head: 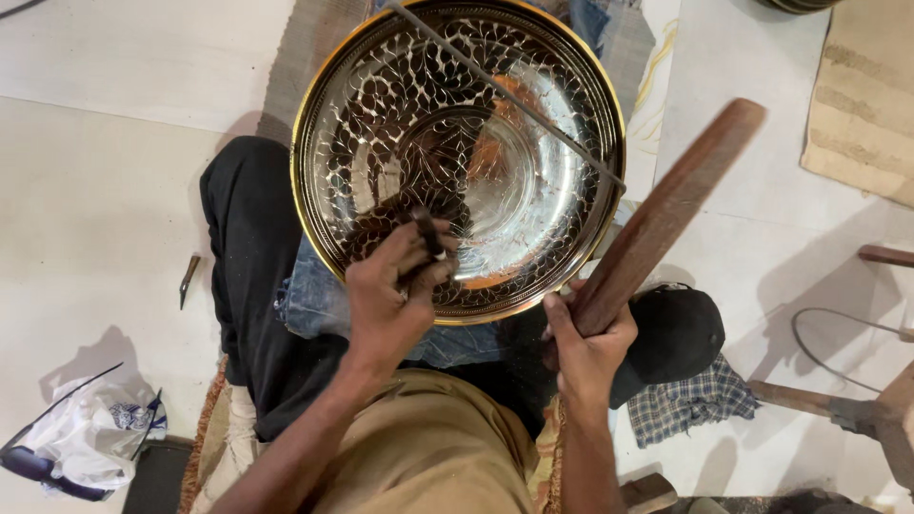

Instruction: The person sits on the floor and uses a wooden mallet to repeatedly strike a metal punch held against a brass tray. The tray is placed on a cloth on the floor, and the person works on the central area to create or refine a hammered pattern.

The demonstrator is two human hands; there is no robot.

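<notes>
Grip first: left hand is closed around a small dark punch-like tool, its tip set on the near inner wall of the engraved metal bowl; right hand is wrapped tight on the near end of a long wooden stick that angles up and away to the far right, raised clear of the bowl. Bowl sits tilted on the person's lap against a dark cloth and folded blue denim, centre of view, brass-coloured rim facing the camera. A thin metal rod lies across the bowl from far rim to right rim. Progress, as a judgement: leaf and petal pattern already covers most of the inner wall and the ring round the bottom; the smooth bottom and a shiny band on the right side look plain, so chasing seems well along but not finished, the tool now sitting on the near-left patterned zone. Packages and labels: one crumpled white plastic bag with blue print on the floor near left, print too small to tell; no signs or boxes visible. Other items: small chisel-like tool on the floor left, black cap and checked cloth near right, wire loop and wooden-handled tool at right, tan woven mat far right.
</notes>
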